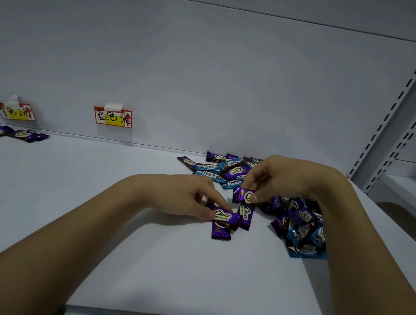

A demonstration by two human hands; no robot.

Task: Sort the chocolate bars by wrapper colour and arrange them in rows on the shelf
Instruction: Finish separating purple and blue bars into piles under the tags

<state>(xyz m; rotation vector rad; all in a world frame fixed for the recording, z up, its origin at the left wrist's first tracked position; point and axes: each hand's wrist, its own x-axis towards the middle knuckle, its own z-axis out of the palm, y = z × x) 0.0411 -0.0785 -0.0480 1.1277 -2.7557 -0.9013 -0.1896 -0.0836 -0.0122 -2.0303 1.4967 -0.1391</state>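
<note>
We hold a purple foil-wrapped chocolate bar [223, 216] pinched in our left hand [185, 196] above the white metal shelf [116, 237]. Our right hand [286, 181] pinches a second purple-wrapped bar [243, 195]. A mixed heap of purple and blue wrapped bars [299, 226] lies under the right wrist. Two purple bars [9, 134] lie far left, below a handwritten paper price tag [15, 111].
</note>
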